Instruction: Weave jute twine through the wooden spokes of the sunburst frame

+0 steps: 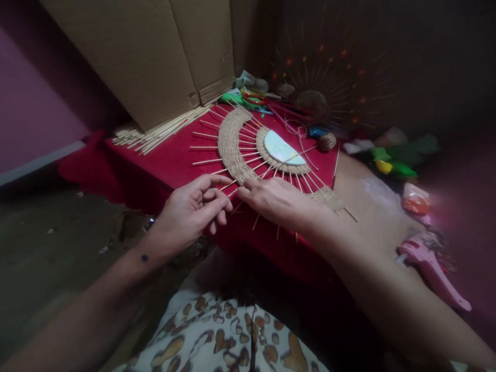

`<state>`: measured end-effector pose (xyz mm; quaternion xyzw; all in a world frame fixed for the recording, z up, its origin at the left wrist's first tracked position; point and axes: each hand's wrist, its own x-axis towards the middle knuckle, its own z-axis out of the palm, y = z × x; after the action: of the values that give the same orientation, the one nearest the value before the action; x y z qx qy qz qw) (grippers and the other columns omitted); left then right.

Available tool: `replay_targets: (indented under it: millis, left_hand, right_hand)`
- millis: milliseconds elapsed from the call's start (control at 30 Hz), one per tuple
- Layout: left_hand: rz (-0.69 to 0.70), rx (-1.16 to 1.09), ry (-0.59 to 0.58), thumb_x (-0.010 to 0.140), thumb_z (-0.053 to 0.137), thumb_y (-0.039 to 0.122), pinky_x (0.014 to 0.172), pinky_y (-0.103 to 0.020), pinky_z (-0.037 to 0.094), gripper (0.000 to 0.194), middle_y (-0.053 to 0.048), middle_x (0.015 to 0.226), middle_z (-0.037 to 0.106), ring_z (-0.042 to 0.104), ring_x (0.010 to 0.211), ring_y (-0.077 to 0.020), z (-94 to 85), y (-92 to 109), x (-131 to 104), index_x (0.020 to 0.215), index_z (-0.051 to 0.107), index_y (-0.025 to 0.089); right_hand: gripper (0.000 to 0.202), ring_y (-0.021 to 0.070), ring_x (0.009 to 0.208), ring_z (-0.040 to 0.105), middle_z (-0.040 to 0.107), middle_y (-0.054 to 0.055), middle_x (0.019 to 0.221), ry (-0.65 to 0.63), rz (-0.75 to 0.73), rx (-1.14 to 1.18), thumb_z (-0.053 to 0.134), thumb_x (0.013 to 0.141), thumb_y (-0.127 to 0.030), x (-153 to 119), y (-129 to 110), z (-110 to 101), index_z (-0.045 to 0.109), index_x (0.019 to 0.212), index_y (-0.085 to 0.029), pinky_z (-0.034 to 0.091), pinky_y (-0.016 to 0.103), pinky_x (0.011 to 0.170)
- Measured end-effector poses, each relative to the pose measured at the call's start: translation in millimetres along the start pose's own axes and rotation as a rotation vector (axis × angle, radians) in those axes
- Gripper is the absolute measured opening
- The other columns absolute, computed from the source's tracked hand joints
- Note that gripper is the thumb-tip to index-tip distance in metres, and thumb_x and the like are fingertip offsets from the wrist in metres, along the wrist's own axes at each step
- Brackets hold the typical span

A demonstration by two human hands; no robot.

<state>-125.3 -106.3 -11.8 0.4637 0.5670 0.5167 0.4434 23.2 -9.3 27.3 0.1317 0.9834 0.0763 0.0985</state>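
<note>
Your left hand (199,204) half-curled at the spokes (210,161), right (277,199) bent over the woven band (233,144); can't tell either grip. Half-round piece's on red cloth (170,168), which shows between spokes and stick pile (155,137).

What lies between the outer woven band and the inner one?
In the head view, thin sticks bridge the outer band and inner band, over red cloth.

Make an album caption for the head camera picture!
Left hand and right hand at a half-round twine weaving on wooden sticks, over red cloth.
</note>
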Motion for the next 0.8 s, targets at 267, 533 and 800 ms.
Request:
replay_targets:
  millis: [267,533,800]
  left_hand:
    - [0.021,0.091,-0.046,0.083,0.056,0.027,0.044,-0.021,0.05,0.036,0.0,0.072,0.06,0.06,0.054,-0.012,-1.4,-6.0,-3.3,0.116,0.05,0.014]
    - [0.342,0.638,0.164,0.085,0.052,0.025,0.071,-0.027,0.05,0.035,-0.004,0.085,0.066,0.063,0.075,-0.0155,-7.0,-9.4,19.0,0.119,0.055,0.019]
    - [0.567,0.839,0.104,0.082,0.052,0.021,0.08,-0.03,0.047,0.032,-0.005,0.089,0.064,0.06,0.084,-0.0184,-0.3,-4.0,47.6,0.113,0.06,0.017]
  right_hand:
    - [0.022,0.0108,0.062,0.05,0.059,0.008,0.093,0.088,0.023,0.084,0.038,0.094,-0.013,-4.3,6.4,11.2,0.057,0.105,-0.013,0.021,0.028,0.049]
    - [0.023,0.01,0.057,0.043,0.059,0.008,0.091,0.082,0.038,0.12,0.039,0.093,-0.015,-9.2,8.7,5.7,0.059,0.103,-0.015,0.019,0.028,0.049]
    - [0.02,0.0086,0.056,0.037,0.056,0.003,0.075,0.008,0.065,0.213,0.045,0.085,-0.007,-34.2,17.4,-9.8,0.063,0.081,-0.015,0.019,0.028,0.05]
